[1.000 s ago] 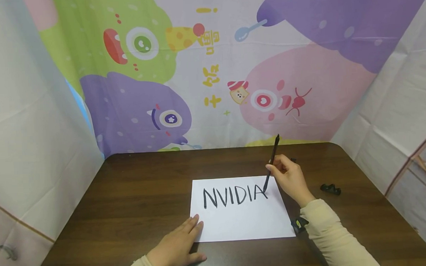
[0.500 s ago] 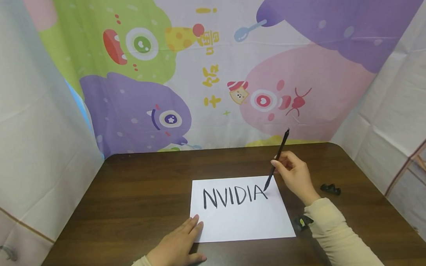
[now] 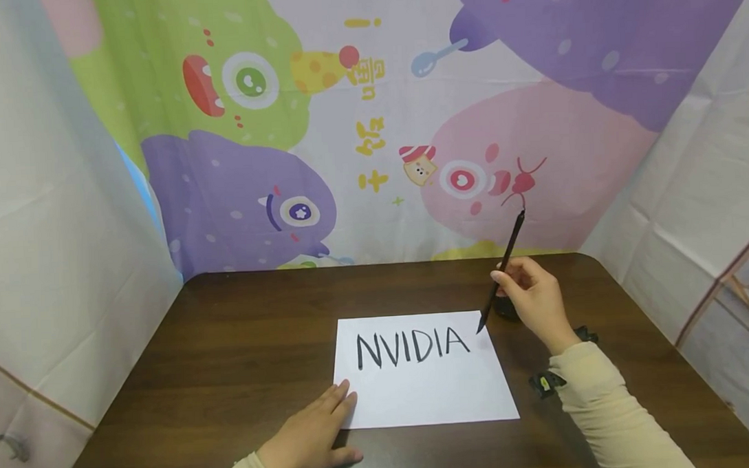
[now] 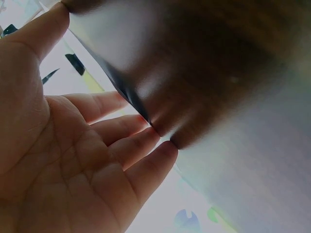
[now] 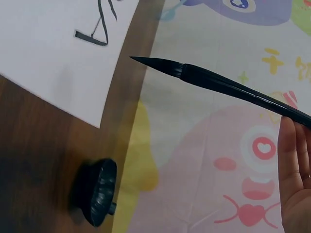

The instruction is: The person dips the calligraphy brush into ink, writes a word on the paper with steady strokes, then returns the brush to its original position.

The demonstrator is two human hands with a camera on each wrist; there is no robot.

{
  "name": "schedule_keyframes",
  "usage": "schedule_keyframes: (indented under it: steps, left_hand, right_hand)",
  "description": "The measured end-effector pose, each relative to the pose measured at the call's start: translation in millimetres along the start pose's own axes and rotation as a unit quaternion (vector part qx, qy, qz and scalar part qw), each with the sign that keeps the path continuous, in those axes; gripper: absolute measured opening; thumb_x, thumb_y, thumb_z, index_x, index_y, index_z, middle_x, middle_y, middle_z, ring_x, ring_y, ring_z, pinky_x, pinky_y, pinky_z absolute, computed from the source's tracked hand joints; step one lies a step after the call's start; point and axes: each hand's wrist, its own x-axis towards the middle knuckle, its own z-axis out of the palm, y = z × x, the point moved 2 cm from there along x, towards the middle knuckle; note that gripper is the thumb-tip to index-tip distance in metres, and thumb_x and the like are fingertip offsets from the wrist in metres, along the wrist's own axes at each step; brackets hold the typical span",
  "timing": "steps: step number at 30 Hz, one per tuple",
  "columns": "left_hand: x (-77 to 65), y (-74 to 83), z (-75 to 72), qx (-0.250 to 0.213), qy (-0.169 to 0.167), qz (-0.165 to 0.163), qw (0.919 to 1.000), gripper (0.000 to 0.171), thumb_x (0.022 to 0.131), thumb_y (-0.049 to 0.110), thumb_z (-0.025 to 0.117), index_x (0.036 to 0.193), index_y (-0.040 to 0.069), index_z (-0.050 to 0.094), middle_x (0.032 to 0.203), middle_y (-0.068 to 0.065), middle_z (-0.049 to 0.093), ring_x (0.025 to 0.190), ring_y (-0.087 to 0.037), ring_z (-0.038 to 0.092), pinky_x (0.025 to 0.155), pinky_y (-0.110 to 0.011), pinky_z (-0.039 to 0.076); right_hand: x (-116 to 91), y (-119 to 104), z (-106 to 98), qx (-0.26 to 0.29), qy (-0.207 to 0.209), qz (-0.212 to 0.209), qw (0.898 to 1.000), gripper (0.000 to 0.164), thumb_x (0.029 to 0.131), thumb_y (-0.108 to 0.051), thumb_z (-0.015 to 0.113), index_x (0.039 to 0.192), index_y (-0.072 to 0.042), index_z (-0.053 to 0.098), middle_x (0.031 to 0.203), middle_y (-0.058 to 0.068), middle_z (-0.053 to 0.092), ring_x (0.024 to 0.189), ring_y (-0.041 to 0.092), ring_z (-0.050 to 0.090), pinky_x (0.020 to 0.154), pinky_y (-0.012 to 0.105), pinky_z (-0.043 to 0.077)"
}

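Note:
My right hand [image 3: 534,294] pinches a black calligraphy brush [image 3: 505,264] by its handle. In the right wrist view the pointed dark tip of the brush [image 5: 160,66] is raised above the surface, past the end of the lettering. A white sheet of paper [image 3: 429,394] lies on the table, bearing "NVIDIA" in black strokes. Beside the sheet's lower left edge, my left hand [image 3: 310,429] rests palm down, fingertips on the paper's edge and thumb on the wood. A small black pot [image 5: 99,191] stands right of the sheet, partly hidden behind the right hand in the head view.
The dark brown wooden table [image 3: 249,355] has a cartoon-printed curtain [image 3: 374,227] along its back edge and pale cloth at both sides. A black object [image 3: 587,335] lies right of the right wrist, partly covered by it. A wrist camera [image 3: 547,384] sits on the right sleeve.
The right hand has lifted the brush off the last letter A and moved right and slightly away, uncovering that letter's end. My left hand and the paper have stayed put.

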Motion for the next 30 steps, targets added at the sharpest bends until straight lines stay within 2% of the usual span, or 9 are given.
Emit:
schedule_keyframes:
  steps: [5,10,17,24,30]
  left_hand:
    - [-0.3,0.8,-0.5,0.001,0.003,0.002,1.0000,0.083,0.076,0.059,0.061,0.138,0.007,0.040,0.147,-0.014,0.032,0.133,-0.032,0.034,0.101,-0.049,0.037]
    - [-0.7,1.8,-1.6,-0.001,0.000,0.000,1.0000,0.083,0.076,0.057,0.062,0.138,0.006,0.040,0.147,-0.014,0.032,0.133,-0.033,0.034,0.100,-0.049,0.037]
    - [-1.1,2.7,-2.8,-0.001,-0.001,0.001,1.0000,0.083,0.076,0.056,0.063,0.138,0.006,0.040,0.147,-0.014,0.033,0.132,-0.033,0.035,0.100,-0.049,0.037]
    - [-1.2,2.7,-2.7,0.003,0.002,0.008,1.0000,0.083,0.076,0.056,0.063,0.137,0.005,0.041,0.146,-0.015,0.033,0.132,-0.033,0.035,0.100,-0.048,0.037]
    - [-1.2,2.1,-2.3,0.005,0.000,0.005,1.0000,0.084,0.076,0.058,0.062,0.138,0.005,0.040,0.147,-0.014,0.033,0.132,-0.033,0.034,0.100,-0.048,0.037]
  right_hand:
    - [3,1,-10,-0.023,0.010,0.007,1.000,0.015,0.081,-0.001,0.066,0.092,0.006,0.059,0.071,0.016,0.060,0.055,0.008,0.060,0.055,0.023,0.053]
    - [7,1,-20,-0.026,0.018,0.012,0.999,0.016,0.081,0.001,0.065,0.094,0.008,0.059,0.074,0.016,0.060,0.054,0.002,0.058,0.052,0.017,0.050]
    - [15,2,-37,-0.027,0.018,0.001,0.999,0.019,0.083,0.002,0.063,0.100,0.009,0.059,0.077,0.018,0.062,0.054,0.002,0.059,0.053,0.015,0.050]
    - [22,15,-57,-0.024,0.022,0.042,0.999,0.022,0.085,-0.002,0.061,0.105,0.008,0.057,0.080,0.018,0.062,0.058,-0.002,0.059,0.054,0.016,0.051]
    - [25,29,-74,-0.020,0.028,0.059,0.998,0.018,0.086,-0.005,0.062,0.102,0.002,0.059,0.077,0.009,0.065,0.054,0.000,0.058,0.053,0.016,0.051]
